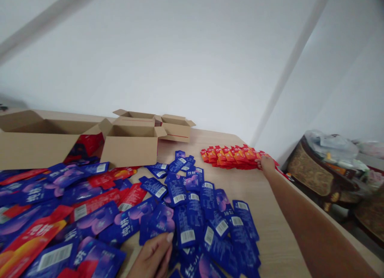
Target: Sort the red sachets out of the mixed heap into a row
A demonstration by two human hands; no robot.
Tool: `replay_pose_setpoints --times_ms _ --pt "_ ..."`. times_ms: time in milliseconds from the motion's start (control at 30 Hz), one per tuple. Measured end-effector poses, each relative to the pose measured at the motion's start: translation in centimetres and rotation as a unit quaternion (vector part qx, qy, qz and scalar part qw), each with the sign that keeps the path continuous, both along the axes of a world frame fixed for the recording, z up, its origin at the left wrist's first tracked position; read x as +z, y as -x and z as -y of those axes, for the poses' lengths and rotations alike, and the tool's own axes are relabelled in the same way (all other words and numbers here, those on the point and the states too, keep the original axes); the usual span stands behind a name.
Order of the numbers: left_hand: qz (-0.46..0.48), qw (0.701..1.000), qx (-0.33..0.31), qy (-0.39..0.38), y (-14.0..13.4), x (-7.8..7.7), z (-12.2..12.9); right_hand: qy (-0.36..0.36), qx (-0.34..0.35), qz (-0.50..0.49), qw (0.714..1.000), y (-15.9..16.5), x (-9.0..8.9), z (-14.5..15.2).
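Observation:
My right hand (266,165) reaches far out to the right end of a row of overlapping red pouches (231,155). Its fingers are closed on a red pouch at that end. My left hand (154,256) is low in the middle, its thumb and fingers pressed together beside a blue pouch (162,220). Whatever those fingers may hold is hidden. Right of it, many blue pouches (196,212) with white barcode labels lie overlapped. To the left spreads a mixed heap of blue pouches (96,220) and red pouches (33,240).
Open cardboard boxes stand behind the heap: a large one (33,150), a smaller one (129,150) and two (177,131) further back. A white wall (192,62) rises behind the wooden table (279,226). Right of the table, plastic bags (330,146) lie on a patterned chair (312,170).

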State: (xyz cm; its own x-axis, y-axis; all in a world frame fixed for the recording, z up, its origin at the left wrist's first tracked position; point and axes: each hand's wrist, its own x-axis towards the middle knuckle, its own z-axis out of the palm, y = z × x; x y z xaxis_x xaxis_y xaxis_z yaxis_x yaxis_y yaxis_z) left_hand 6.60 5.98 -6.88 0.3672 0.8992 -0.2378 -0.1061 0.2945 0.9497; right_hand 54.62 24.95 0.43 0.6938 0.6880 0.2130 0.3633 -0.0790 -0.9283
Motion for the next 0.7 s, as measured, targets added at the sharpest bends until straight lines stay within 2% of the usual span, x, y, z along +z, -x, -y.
replay_pose_setpoints --times_ms 67,133,200,267,300,367,433,467,533,600,700 --pt "0.026 1.000 -0.008 -0.015 -0.2 -0.1 0.1 -0.003 0.033 0.000 0.999 2.7 0.4 0.7" --pt "0.054 0.998 -0.005 -0.025 -0.2 -0.1 0.1 0.000 0.091 0.002 0.996 6.8 0.3 1.2" --pt "0.090 0.995 0.015 -0.039 0.0 0.0 -0.1 0.013 0.165 0.002 0.986 12.2 -0.2 1.7" --pt "0.124 0.989 0.066 -0.054 0.3 0.0 -0.4 0.036 0.256 0.009 0.966 18.6 -1.0 2.6" --pt "0.141 0.983 0.099 -0.060 0.5 0.0 -0.5 0.055 0.327 0.023 0.943 21.9 -1.5 3.1" --pt "0.170 0.972 0.147 -0.067 0.7 -0.1 -0.8 0.062 0.427 0.080 0.899 28.6 -2.4 4.2" --pt "0.188 0.969 0.149 -0.066 0.7 -0.3 -0.9 0.007 0.496 0.177 0.850 34.8 -3.2 4.9" --pt "0.192 0.970 0.138 -0.064 0.6 -0.4 -0.9 -0.020 0.521 0.214 0.826 37.5 -3.5 5.0" --pt "0.197 0.971 0.117 -0.062 0.5 -0.7 -0.9 -0.044 0.550 0.246 0.797 42.1 -3.9 4.7" --pt "0.205 0.969 0.117 -0.065 0.5 -1.0 -1.0 -0.041 0.563 0.255 0.785 45.4 -4.1 3.9" --pt "0.215 0.966 0.129 -0.067 0.5 -1.2 -1.2 -0.022 0.565 0.265 0.781 48.1 -3.9 2.3"
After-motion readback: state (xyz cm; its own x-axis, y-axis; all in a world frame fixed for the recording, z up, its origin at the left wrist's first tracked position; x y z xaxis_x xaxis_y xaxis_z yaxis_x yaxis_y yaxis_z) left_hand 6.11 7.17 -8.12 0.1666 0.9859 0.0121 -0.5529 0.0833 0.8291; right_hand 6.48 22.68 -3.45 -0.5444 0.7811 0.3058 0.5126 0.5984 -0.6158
